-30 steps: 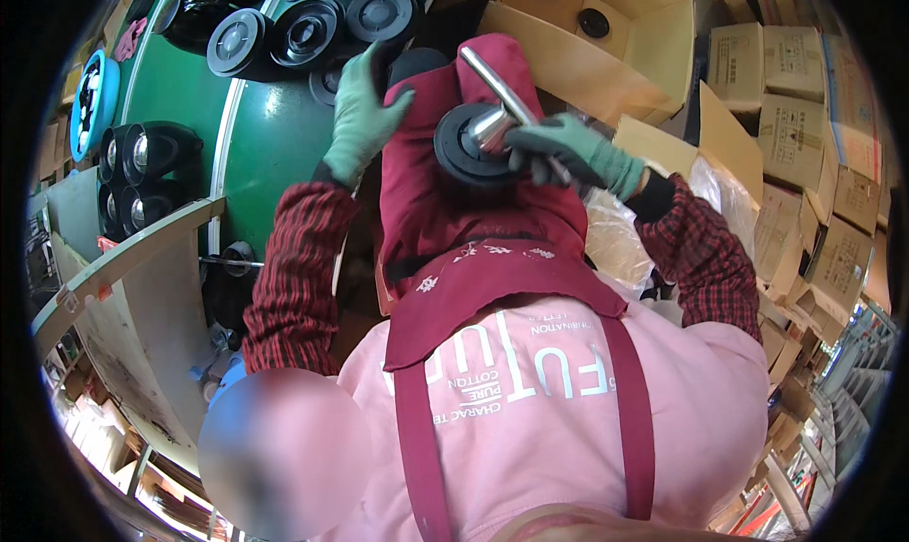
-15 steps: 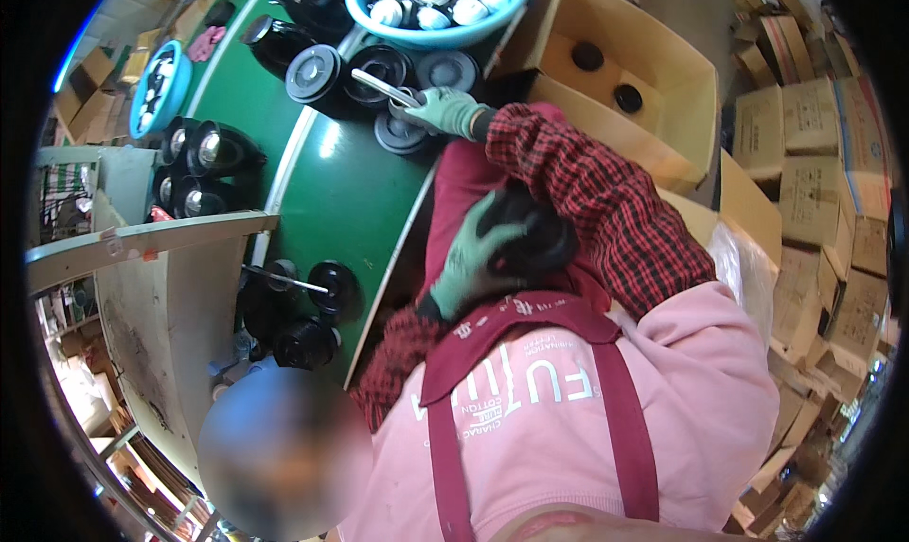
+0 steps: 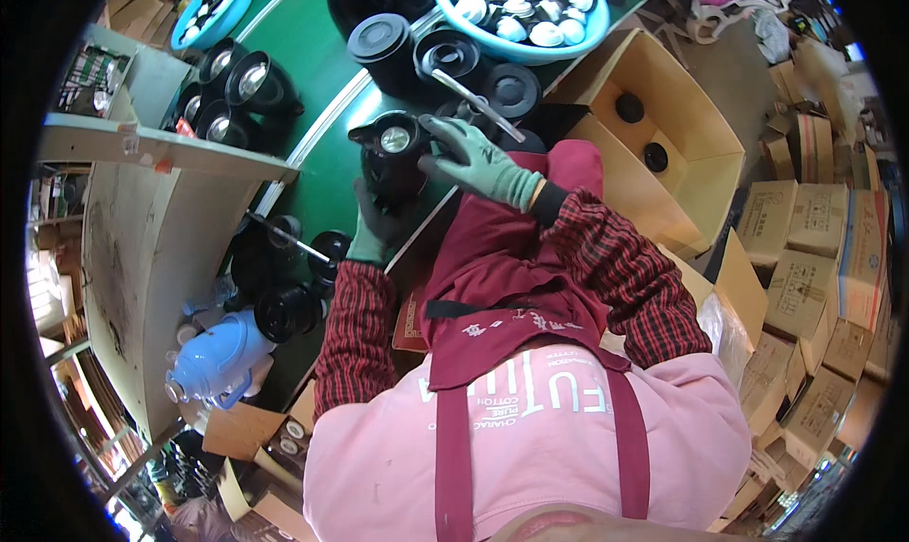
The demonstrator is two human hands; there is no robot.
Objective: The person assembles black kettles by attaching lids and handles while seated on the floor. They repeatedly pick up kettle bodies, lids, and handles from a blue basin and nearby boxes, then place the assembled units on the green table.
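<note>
A worker in a dark red cloth apron [image 3: 511, 258] and checked sleeves handles a glossy black jug [image 3: 393, 168], rounded, with a shiny metal mouth, over the green tabletop [image 3: 327, 187] near its front edge. The left hand [image 3: 371, 228], in a green glove with a dark palm, cups the jug's lower side; how far its fingers close cannot be told. The right hand [image 3: 483, 163], gloved alike, spreads thumb and fingers at the opposite side. Beyond it, a smooth metal rod [image 3: 476, 104] slants near round, matte black pots [image 3: 380, 45] and a blue plastic basin [image 3: 582, 50] of white-topped knobs [image 3: 516, 7].

Around the workplace, an open cardboard box [image 3: 703, 149] holds two black discs [image 3: 630, 107], brown cartons [image 3: 803, 222] stack at right, and a pale, stained panel [image 3: 128, 277] stands at left. The black jug's underside is hidden; a second basin [image 3: 216, 26] is cut off above.
</note>
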